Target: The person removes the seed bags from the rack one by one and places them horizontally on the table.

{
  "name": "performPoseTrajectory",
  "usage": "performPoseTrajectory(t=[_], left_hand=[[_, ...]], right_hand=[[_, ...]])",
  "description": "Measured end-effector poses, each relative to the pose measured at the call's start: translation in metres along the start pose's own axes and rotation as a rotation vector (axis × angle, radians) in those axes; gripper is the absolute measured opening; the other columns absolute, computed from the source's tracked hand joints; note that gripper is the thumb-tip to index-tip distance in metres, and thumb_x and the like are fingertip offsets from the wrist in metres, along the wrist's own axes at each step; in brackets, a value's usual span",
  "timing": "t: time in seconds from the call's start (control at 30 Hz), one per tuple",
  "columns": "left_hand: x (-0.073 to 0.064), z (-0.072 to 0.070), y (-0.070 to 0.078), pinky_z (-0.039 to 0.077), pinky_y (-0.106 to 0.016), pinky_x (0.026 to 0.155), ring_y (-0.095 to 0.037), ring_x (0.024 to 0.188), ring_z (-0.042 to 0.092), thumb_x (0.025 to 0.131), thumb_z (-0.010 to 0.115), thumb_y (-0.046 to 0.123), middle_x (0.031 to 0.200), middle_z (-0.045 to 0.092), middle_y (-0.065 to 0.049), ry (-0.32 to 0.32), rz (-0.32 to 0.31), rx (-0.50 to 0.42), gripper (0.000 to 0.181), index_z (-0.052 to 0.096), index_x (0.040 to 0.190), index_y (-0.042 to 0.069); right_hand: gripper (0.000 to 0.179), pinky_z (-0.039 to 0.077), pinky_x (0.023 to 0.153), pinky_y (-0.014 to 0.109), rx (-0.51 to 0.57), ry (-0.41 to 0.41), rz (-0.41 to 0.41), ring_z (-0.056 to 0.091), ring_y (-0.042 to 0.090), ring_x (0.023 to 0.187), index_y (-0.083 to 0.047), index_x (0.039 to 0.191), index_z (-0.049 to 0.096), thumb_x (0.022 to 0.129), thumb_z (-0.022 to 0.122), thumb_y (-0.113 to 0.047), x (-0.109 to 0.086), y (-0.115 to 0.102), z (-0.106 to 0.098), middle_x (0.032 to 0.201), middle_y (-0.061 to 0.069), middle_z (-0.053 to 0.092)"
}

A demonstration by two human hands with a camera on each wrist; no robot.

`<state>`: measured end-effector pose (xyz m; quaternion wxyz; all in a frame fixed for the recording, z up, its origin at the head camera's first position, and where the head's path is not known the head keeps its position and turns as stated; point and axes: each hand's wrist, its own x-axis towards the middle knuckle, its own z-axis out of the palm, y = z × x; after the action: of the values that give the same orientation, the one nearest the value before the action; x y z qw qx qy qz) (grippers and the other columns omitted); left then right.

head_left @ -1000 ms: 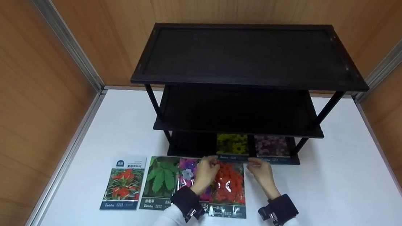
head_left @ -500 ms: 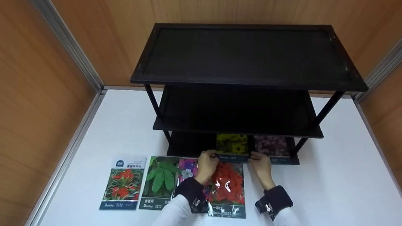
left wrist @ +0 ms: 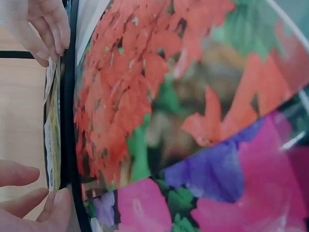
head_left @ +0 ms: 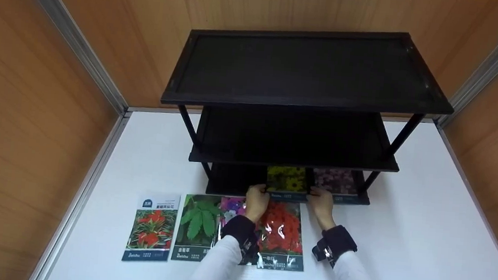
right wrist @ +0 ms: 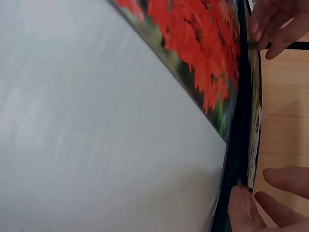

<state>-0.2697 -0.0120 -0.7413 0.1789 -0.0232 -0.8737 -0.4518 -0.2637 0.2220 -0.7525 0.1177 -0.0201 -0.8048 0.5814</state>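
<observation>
Sleeves point(head_left: 215, 268) of white cloth come in over the near part of the white table point(head_left: 424, 245), each ending in a dark wristband point(head_left: 336, 244) with a small device on its underside. Level with the wristbands lies a row of picture packets: at far left one with orange-red flowers point(head_left: 151, 230), slightly turned and just apart from its neighbour, then a green-leaf packet point(head_left: 196, 225), a purple-and-pink-flower packet point(head_left: 232, 206) partly covered by the left arm, and a glossy red-flower packet point(head_left: 283, 233). Beyond this row both hands are at the front of the rack's bottom shelf point(head_left: 236, 179), where the yellow-flower packet point(head_left: 288, 179) lies picture up, its dark lettered band toward the person and its far part hidden under the shelf above. The left hand point(head_left: 257, 200) pinches its left front corner between thumb and fingertip, and the right hand point(head_left: 320, 206) pinches the right front corner likewise. Just right of it on the same shelf lies a pink-flower packet point(head_left: 335, 182), in shade. Above and farther back are the black middle shelf point(head_left: 294, 135) and the wider top shelf point(head_left: 309, 68), with a wood-grain wall point(head_left: 310, 5) behind
</observation>
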Motion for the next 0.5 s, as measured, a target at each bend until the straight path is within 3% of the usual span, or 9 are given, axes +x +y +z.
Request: performPoseTrajectory(t=[0.07,0.17,0.2,0.27,0.3,0.37,0.43,0.5], left_hand=[[0.000,0.002,-0.003,0.046,-0.027,0.062,-0.025,0.076,0.060,0.068,0.055,0.005,0.080,0.065,-0.015,-0.003,0.021,-0.017,0.026,0.067,0.090,-0.003],[0.002,0.010,-0.010,0.046,-0.029,0.064,-0.027,0.077,0.060,0.070,0.056,0.005,0.081,0.065,-0.015,-0.015,0.000,0.013,0.024,0.068,0.089,-0.002],[0.002,0.018,-0.018,0.045,-0.028,0.061,-0.027,0.074,0.060,0.067,0.056,0.005,0.079,0.065,-0.015,0.028,0.011,0.024,0.024,0.067,0.086,-0.002],[0.006,0.033,-0.035,0.046,-0.031,0.061,-0.026,0.074,0.060,0.068,0.058,0.007,0.079,0.065,-0.012,0.022,-0.034,0.040,0.021,0.068,0.086,0.001],[0.008,0.043,-0.047,0.047,-0.033,0.061,-0.026,0.075,0.061,0.069,0.060,0.009,0.079,0.066,-0.011,0.014,-0.059,0.046,0.020,0.069,0.087,0.004],[0.012,0.071,-0.082,0.047,-0.031,0.060,-0.022,0.073,0.061,0.068,0.062,0.014,0.078,0.066,-0.005,0.056,-0.088,0.044,0.019,0.070,0.085,0.010],[0.017,0.098,-0.116,0.048,-0.034,0.062,-0.019,0.076,0.062,0.070,0.064,0.020,0.081,0.066,-0.001,0.038,-0.144,0.047,0.019,0.070,0.087,0.016],[0.020,0.126,-0.151,0.048,-0.034,0.064,-0.018,0.078,0.061,0.070,0.064,0.023,0.082,0.066,0.002,0.045,-0.168,0.051,0.021,0.069,0.089,0.019]], right_hand=[[0.025,0.048,0.055,0.025,0.005,0.030,-0.009,0.061,0.018,0.072,0.001,0.094,0.067,0.071,0.066,-0.007,-0.002,-0.011,0.001,0.083,0.012,0.065],[0.023,0.048,0.055,0.027,-0.010,0.048,-0.012,0.061,0.021,0.071,0.004,0.091,0.067,0.069,0.065,-0.004,-0.003,-0.016,0.002,0.082,0.014,0.065],[0.023,0.047,0.054,0.028,-0.003,0.051,-0.019,0.061,0.022,0.070,0.004,0.090,0.067,0.069,0.066,-0.004,-0.003,-0.017,0.003,0.082,0.015,0.065],[0.023,0.047,0.054,0.029,-0.001,0.020,-0.008,0.060,0.022,0.069,0.003,0.091,0.067,0.071,0.067,-0.008,-0.001,-0.014,0.004,0.084,0.015,0.065],[0.024,0.047,0.055,0.029,-0.020,0.007,-0.004,0.061,0.021,0.070,0.002,0.092,0.067,0.071,0.067,-0.011,0.000,-0.012,0.004,0.086,0.014,0.065],[0.021,0.044,0.050,0.022,-0.015,0.043,-0.037,0.059,0.015,0.065,0.001,0.086,0.069,0.069,0.069,-0.011,0.003,-0.005,0.009,0.081,0.011,0.065],[0.025,0.048,0.056,0.027,-0.016,-0.015,0.019,0.061,0.019,0.071,0.001,0.091,0.068,0.071,0.069,-0.013,0.005,-0.005,0.008,0.088,0.014,0.065],[0.023,0.048,0.055,0.027,-0.007,0.003,-0.013,0.062,0.021,0.071,0.003,0.089,0.068,0.069,0.068,-0.008,0.010,0.008,0.012,0.086,0.016,0.065]])
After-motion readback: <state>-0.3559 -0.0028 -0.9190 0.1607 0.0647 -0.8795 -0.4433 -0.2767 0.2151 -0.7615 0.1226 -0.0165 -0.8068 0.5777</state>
